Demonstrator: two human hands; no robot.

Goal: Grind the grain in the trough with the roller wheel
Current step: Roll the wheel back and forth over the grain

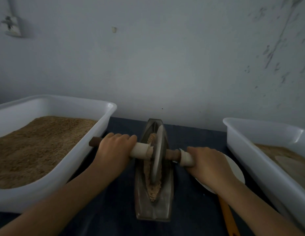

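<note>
Far left: white tub (104, 120) heaped with brown unground grain, set just beside the trough.

Left of centre: left hand (112, 147), fingers curled over the axle handle (141, 149), clenched on the pale wrapped section; bare dark wooden end poking out past the knuckles toward the tub.

Centre: long narrow metal trough (153, 210) lying lengthwise away from the body on dark cloth (110, 210). Grain in the trough (153, 191) banked along the groove, mostly left of the wheel and near the front end. Roller wheel (157, 155) standing on edge in the groove, roughly mid-length, tilted slightly.

Right of centre: right hand (209, 166), wrapped around the opposite pale sleeve, also clenched.

Handling advice, as judgement: equal downward pressure from both hands to hold the disc upright; full-length strokes to reach the grain piled at the near end; slow reversals at either tip to avoid riding out of the groove or spilling meal over the rim.

Right: white plate (237, 171) partly hidden beneath the right wrist; yellow strip (226, 217), identity unclear. Far right: second white tub (250, 150) holding paler, finer meal.
</note>
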